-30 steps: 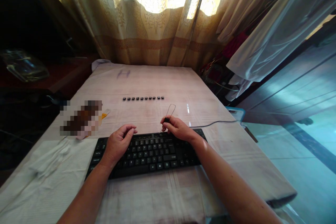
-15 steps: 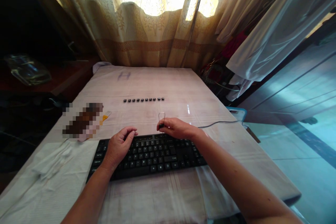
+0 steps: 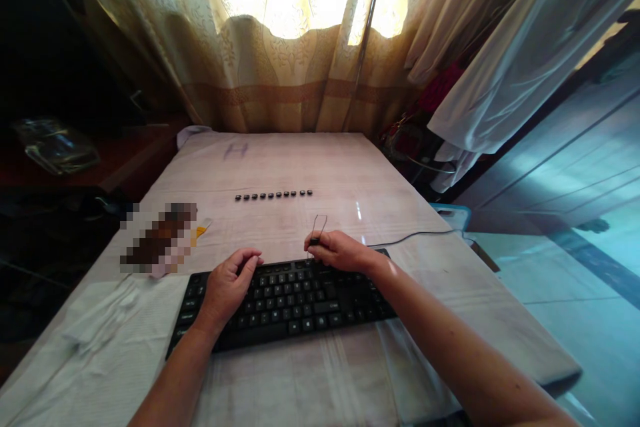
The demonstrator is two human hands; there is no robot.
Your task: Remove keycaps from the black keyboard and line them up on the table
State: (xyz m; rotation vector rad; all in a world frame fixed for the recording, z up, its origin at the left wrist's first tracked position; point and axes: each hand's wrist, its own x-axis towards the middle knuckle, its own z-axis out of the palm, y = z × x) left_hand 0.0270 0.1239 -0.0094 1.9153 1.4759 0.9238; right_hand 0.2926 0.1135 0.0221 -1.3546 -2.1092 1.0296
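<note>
A black keyboard (image 3: 280, 320) lies on the cloth-covered table, slightly tilted in view. My right hand (image 3: 340, 250) is over its upper edge, right of the middle, pinching a keycap puller (image 3: 315, 241) with a dark grip and thin wire loops. One loop stands above the fingers; its lower end meets the top rows, where I cannot make out whether it holds a key. My left hand (image 3: 231, 280) rests on the keyboard's left part, thumb and curled fingers drawn together at the far edge; whatever is between them is hidden. Beyond stands a row of several small black keycaps (image 3: 271, 195).
A blurred-out object (image 3: 160, 240) and a small orange-and-clear item (image 3: 203, 229) are at the left. White cloth (image 3: 100, 320) covers the near left. The keyboard cable (image 3: 415, 235) runs off the right edge. A curtain (image 3: 280, 87) hangs behind the table (image 3: 300, 153).
My right hand has moved slightly right with the keycap puller, whose upper loop now leans to the right. The left hand's thumb and fingertips are closer together. The view has shifted a little.
</note>
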